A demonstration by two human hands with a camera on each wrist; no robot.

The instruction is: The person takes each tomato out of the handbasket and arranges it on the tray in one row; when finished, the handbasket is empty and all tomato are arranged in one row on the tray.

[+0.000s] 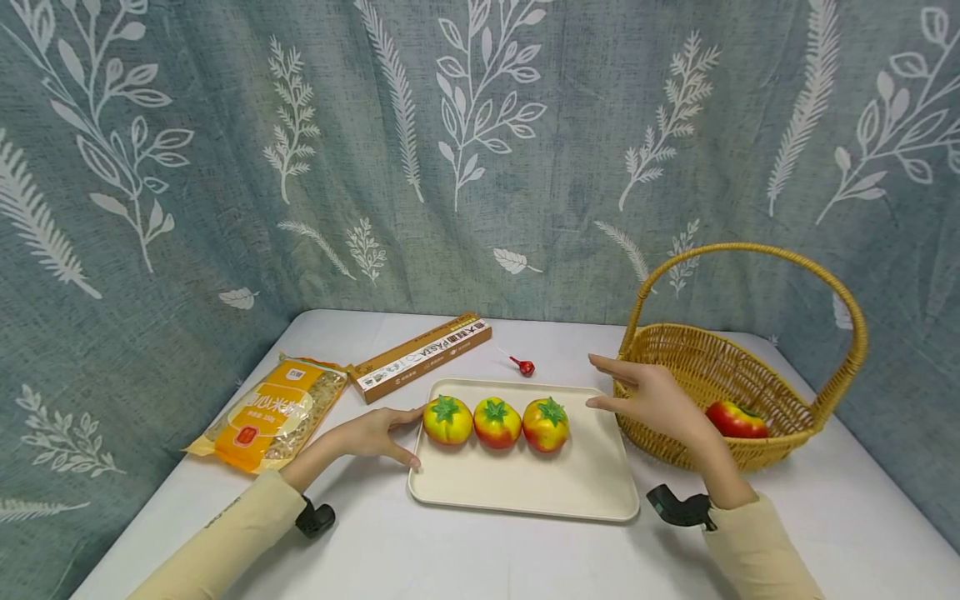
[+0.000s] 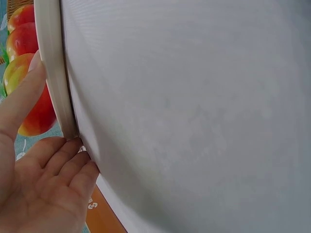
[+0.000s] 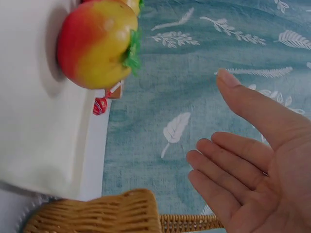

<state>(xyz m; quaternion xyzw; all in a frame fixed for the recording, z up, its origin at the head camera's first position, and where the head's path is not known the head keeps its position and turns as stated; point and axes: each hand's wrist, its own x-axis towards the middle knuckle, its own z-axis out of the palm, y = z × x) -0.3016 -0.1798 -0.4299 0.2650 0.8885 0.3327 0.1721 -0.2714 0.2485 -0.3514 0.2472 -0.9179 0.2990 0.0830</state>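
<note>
A cream tray [image 1: 525, 487] lies flat on the table, with three red-and-yellow persimmons [image 1: 497, 423] in a row along its back half. At the tray's left side is my left hand [image 1: 372, 435], its thumb at the rim and its fingers at the back left corner. In the left wrist view the thumb [image 2: 24, 94] meets the rim, while the slightly bent fingertips touch the edge farther along. My right hand [image 1: 654, 402] hovers over the back right corner, holding nothing. Its fingers and thumb are spread apart in the right wrist view.
A wicker basket [image 1: 678, 354] with a tall handle stands at the right, a red fruit [image 1: 737, 420] inside. Behind the tray lie a red lollipop [image 1: 527, 367] and a long pasta box [image 1: 423, 360]. A yellow grain bag [image 1: 273, 410] lies beyond my left forearm. A curtain hangs behind.
</note>
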